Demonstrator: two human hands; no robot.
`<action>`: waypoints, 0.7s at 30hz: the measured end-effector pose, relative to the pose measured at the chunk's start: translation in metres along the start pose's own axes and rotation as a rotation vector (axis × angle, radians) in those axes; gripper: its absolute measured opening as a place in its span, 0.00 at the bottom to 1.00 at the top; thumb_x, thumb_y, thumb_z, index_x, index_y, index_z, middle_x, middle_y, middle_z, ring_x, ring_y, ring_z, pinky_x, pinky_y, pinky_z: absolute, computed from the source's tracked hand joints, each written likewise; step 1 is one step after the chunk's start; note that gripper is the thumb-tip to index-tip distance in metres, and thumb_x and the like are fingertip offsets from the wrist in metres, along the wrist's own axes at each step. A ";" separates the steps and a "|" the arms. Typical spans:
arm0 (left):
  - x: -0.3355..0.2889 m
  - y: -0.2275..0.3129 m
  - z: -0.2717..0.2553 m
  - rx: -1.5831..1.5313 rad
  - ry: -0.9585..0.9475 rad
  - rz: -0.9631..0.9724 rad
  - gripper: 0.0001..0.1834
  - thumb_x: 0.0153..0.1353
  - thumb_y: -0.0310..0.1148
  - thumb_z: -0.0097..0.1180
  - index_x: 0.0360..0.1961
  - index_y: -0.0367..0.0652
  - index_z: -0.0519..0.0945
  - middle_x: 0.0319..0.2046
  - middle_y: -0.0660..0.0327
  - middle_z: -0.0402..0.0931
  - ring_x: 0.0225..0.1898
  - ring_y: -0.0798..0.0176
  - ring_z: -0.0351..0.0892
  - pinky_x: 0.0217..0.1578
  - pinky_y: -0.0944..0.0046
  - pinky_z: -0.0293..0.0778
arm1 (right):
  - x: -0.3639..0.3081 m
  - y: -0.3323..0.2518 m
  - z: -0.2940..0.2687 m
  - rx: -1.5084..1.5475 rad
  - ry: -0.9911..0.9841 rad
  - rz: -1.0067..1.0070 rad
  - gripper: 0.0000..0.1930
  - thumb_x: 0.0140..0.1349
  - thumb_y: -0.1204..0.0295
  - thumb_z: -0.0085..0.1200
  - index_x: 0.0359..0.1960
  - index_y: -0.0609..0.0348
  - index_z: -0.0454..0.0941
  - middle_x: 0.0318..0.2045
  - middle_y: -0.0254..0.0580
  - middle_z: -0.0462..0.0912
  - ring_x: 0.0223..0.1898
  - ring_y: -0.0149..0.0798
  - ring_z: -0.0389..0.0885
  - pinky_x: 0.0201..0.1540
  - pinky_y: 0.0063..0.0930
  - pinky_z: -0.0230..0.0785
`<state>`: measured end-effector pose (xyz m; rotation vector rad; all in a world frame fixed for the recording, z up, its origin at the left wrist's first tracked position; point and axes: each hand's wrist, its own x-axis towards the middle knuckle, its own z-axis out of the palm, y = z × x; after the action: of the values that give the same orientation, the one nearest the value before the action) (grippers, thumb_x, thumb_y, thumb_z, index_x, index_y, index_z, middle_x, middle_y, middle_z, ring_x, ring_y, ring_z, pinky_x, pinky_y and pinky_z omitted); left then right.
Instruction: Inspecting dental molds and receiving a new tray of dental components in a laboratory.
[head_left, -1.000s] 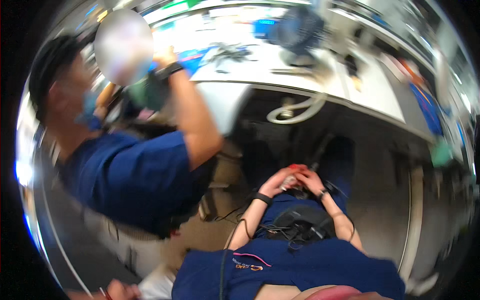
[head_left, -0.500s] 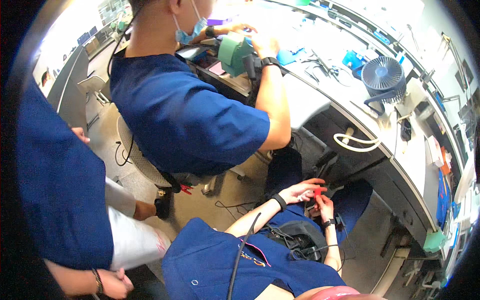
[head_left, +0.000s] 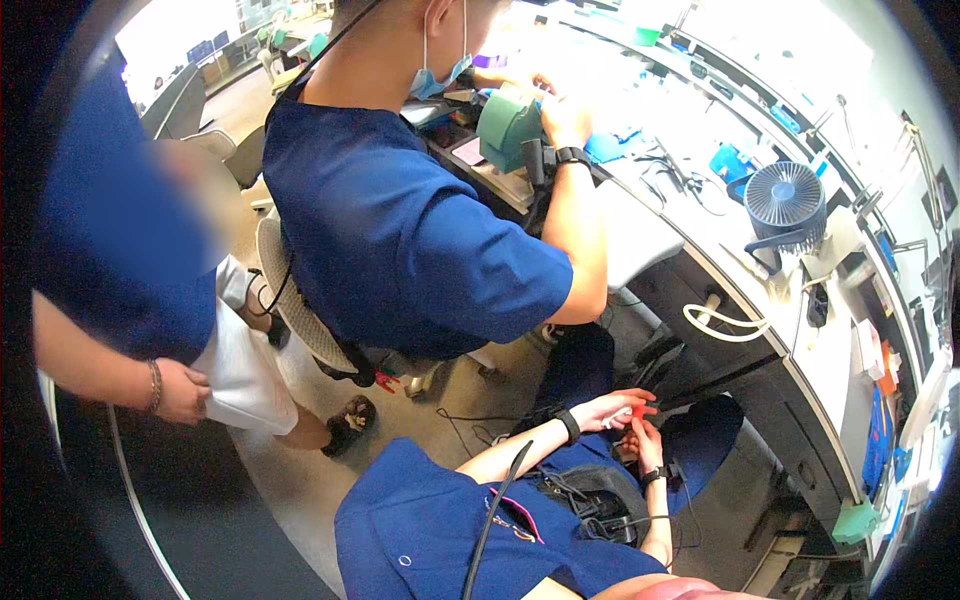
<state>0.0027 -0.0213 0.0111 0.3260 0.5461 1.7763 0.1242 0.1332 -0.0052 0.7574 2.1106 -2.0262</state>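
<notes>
Above my lap, in front of the bench, my two hands meet. My left hand [head_left: 603,409], with a black band on its wrist, is partly closed about a small white piece [head_left: 620,415], its fingers reaching rightward. Against those fingers, my right hand [head_left: 647,442] is pinched on a small red piece [head_left: 638,412]. Both pieces are too small for me to tell their kind. Dark straps with a black cable [head_left: 605,500] lie across my lap, below the hands.
A co-worker in a blue top [head_left: 400,220] sits ahead at the bench [head_left: 715,235], hands by a green block [head_left: 508,128]. Another person in white shorts [head_left: 245,370] stands at left. A fan [head_left: 785,200] stands on the bench; a white hose loop [head_left: 727,322] hangs at its edge.
The view has shifted, so the bench and my hands sit slightly lower in it. The standing person's arm and legs have moved. My hands stay together at the red piece.
</notes>
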 end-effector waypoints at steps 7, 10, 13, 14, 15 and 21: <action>0.001 -0.006 -0.009 -0.135 0.068 0.049 0.21 0.68 0.32 0.47 0.61 0.50 0.65 0.55 0.52 0.72 0.18 0.79 0.60 0.13 0.80 0.56 | 0.001 0.000 0.005 -0.009 -0.056 0.029 0.21 0.68 0.51 0.45 0.41 0.59 0.75 0.23 0.36 0.78 0.20 0.27 0.75 0.23 0.18 0.69; -0.002 -0.003 -0.008 -0.145 0.046 0.063 0.21 0.68 0.31 0.45 0.61 0.47 0.64 0.55 0.52 0.72 0.17 0.79 0.59 0.13 0.80 0.55 | 0.005 0.002 0.003 -0.039 -0.016 0.077 0.21 0.69 0.52 0.44 0.41 0.59 0.75 0.23 0.36 0.78 0.21 0.27 0.76 0.24 0.19 0.70; -0.002 -0.003 -0.009 -0.132 0.032 0.046 0.21 0.68 0.31 0.44 0.61 0.45 0.63 0.55 0.51 0.72 0.16 0.79 0.58 0.13 0.79 0.55 | 0.005 0.003 0.005 0.089 -0.040 0.024 0.20 0.69 0.52 0.45 0.39 0.59 0.76 0.23 0.36 0.79 0.19 0.27 0.76 0.21 0.16 0.67; -0.003 -0.004 -0.010 -0.136 0.047 0.043 0.20 0.68 0.31 0.44 0.61 0.45 0.63 0.55 0.51 0.72 0.16 0.79 0.58 0.13 0.79 0.55 | 0.004 0.004 0.004 0.105 -0.061 0.069 0.20 0.68 0.53 0.46 0.39 0.60 0.75 0.23 0.36 0.78 0.20 0.27 0.76 0.22 0.16 0.67; -0.005 -0.003 -0.009 -0.139 0.058 0.034 0.20 0.68 0.30 0.44 0.61 0.45 0.63 0.55 0.50 0.72 0.16 0.79 0.58 0.13 0.79 0.55 | 0.004 0.003 0.005 0.053 -0.058 0.056 0.20 0.68 0.53 0.46 0.39 0.60 0.75 0.23 0.36 0.78 0.20 0.26 0.76 0.22 0.16 0.67; -0.002 -0.002 -0.010 -0.093 0.046 0.016 0.18 0.69 0.31 0.44 0.58 0.44 0.65 0.56 0.50 0.71 0.17 0.79 0.58 0.14 0.79 0.55 | 0.003 0.003 0.005 0.125 -0.057 0.067 0.20 0.68 0.52 0.45 0.40 0.58 0.75 0.23 0.36 0.78 0.19 0.27 0.75 0.22 0.18 0.68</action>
<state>0.0004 -0.0251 0.0015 0.2259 0.4923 1.8221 0.1214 0.1295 -0.0098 0.7674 1.9167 -2.1333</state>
